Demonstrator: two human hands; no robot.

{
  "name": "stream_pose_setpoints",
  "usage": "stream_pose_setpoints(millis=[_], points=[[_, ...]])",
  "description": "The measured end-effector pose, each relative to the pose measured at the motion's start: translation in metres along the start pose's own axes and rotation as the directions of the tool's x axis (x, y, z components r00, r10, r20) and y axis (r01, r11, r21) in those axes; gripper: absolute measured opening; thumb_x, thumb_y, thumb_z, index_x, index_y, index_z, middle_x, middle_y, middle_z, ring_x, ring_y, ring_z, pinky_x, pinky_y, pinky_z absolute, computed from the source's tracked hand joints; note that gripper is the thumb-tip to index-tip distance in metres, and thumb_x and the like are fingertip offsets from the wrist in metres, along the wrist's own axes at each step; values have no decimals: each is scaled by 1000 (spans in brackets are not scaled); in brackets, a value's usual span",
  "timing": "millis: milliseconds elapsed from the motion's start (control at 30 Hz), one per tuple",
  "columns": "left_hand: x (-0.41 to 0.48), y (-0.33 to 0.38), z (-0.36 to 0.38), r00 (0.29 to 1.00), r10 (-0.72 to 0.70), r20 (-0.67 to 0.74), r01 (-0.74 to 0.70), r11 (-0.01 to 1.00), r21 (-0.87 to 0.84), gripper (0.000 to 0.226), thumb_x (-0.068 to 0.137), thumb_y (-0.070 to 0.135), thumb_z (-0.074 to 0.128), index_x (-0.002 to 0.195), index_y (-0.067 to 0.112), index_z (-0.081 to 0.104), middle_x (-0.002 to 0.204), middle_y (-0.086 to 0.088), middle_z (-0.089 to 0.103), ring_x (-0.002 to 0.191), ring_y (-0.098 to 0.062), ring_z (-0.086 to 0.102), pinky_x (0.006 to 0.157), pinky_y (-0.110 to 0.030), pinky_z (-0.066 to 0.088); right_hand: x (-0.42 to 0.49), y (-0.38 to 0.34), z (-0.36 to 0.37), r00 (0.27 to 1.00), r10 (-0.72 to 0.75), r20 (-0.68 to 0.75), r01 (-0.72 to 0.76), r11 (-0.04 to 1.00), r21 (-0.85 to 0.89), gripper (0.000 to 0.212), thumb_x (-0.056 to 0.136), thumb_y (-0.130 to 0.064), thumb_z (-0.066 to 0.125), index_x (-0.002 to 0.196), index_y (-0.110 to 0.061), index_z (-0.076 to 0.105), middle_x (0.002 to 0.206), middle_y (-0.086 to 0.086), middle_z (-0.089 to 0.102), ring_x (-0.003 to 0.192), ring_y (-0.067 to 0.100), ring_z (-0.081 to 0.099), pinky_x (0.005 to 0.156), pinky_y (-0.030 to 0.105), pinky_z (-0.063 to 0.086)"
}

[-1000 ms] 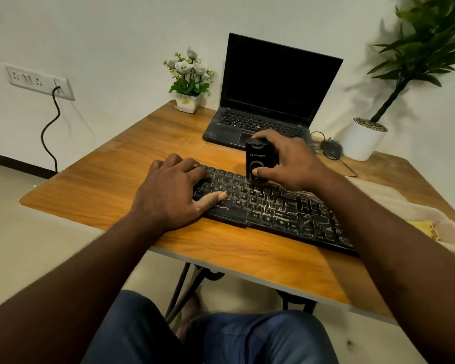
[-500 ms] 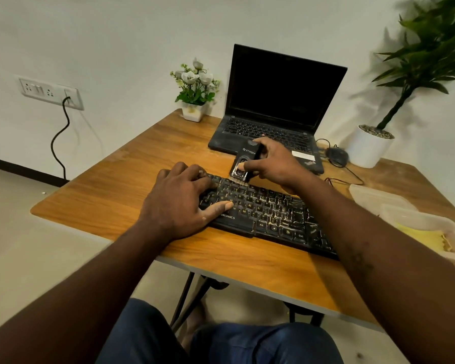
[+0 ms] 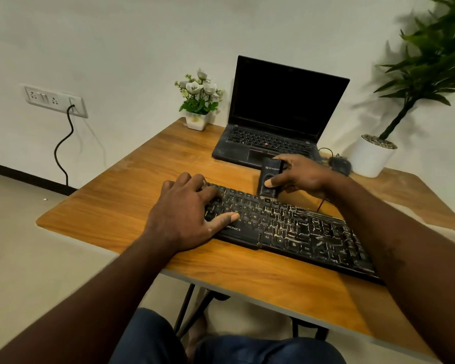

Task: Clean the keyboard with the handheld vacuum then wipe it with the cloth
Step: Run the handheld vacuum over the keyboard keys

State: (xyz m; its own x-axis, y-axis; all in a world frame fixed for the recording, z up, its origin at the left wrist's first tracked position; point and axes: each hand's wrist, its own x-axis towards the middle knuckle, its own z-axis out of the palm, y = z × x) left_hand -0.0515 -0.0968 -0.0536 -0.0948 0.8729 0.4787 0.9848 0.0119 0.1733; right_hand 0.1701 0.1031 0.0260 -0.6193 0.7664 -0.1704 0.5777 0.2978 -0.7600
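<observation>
Right hand (image 3: 301, 177) grips vacuum (image 3: 269, 179) upright (thumb on front) behind keyboard (image 3: 294, 229).

On the wooden worktop (image 3: 132, 206), the left hand (image 3: 187, 211) rests flat on the left end of the black keyboard (image 3: 294, 229). The right hand (image 3: 300, 174) grips a black handheld vacuum (image 3: 269, 177), thumb on its front and its lower end at the keyboard's far edge. Behind it stands an open laptop (image 3: 281, 111).

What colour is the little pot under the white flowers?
White. The flower pot shows best in the head view, just left of the laptop.
</observation>
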Motion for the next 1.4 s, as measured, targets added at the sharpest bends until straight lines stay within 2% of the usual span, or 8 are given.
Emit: stream_pose_setpoints(millis=[167, 300, 667, 767, 900, 1067, 1267, 1400], points=[[0, 0, 0, 999, -17, -37, 15, 999, -46, 55, 85, 88, 40, 103, 36, 47, 103, 14, 51, 102, -11, 42, 92, -41, 41, 38, -36, 61, 995, -95, -39, 99, 986, 135, 61, 85, -13, 82, 138, -12, 51, 116, 11, 69, 97, 24, 72, 64, 25, 55], [0, -1, -1, 999, -30, -45, 27, 998, -60, 51, 86, 86, 41, 94, 36, 41, 99, 13, 50, 98, -11, 40, 89, -40, 40, 58, -62, 94, 983, -169, -75, 179, 973, 146, 52, 86, -13, 83, 130, -14, 56, 107, 6, 70, 86, 16, 70, 55, 18, 50], [0, -1, 0, 997, -40, -66, 36, 997, -65, 54, 86, 88, 39, 91, 34, 40, 95, 13, 50, 95, -12, 42, 89, -41, 41, 13, -8, -6, 988, -15, 153, 22, 999, -40, 30, 91, -10, 72, 116, -19, 58, 98, 7, 70, 78, 15, 65, 67, 28, 49], [0, -2, 2, 997, -36, -65, 30, 996, -81, 53, 86, 87, 40, 91, 34, 39, 95, 13, 50, 95, -11, 41, 89, -41, 41, 14, -8, 0, 993, -16, 114, 18, 1000, -15, 33, 89, -11, 74, 117, -19, 58, 101, 8, 70, 82, 18, 66, 68, 30, 51], [-1, -2, 2, 996, -27, -80, 17, 991, -130, 47, 89, 80, 45, 92, 33, 39, 93, 13, 48, 92, -11, 40, 88, -41, 43, 37, -41, 51, 991, -120, 58, 117, 991, 60, 52, 86, -11, 80, 131, -16, 55, 109, 10, 70, 85, 16, 70, 59, 21, 52], [-2, -3, 3, 996, -35, -85, 23, 989, -146, 45, 91, 76, 47, 95, 32, 40, 92, 13, 45, 90, -10, 38, 87, -37, 41, 66, -76, 105, 975, -222, -28, 224, 971, 89, 49, 87, -12, 81, 130, -14, 57, 107, 5, 70, 87, 15, 68, 53, 14, 49], [-1, -4, 4, 995, -36, -97, 28, 996, -87, 49, 89, 80, 47, 93, 33, 37, 91, 12, 46, 89, -10, 38, 85, -38, 40, 45, -49, 55, 982, -173, 73, 176, 984, -37, 49, 87, -17, 81, 129, -20, 55, 111, 10, 67, 94, 26, 65, 69, 33, 52], [0, -4, 4, 996, -35, -84, 28, 996, -84, 50, 89, 81, 45, 92, 32, 38, 90, 13, 47, 89, -11, 39, 86, -38, 40, 15, -15, 4, 988, -82, 133, 101, 984, -148, 46, 88, -20, 78, 129, -25, 56, 116, 11, 66, 100, 29, 63, 76, 37, 51]])
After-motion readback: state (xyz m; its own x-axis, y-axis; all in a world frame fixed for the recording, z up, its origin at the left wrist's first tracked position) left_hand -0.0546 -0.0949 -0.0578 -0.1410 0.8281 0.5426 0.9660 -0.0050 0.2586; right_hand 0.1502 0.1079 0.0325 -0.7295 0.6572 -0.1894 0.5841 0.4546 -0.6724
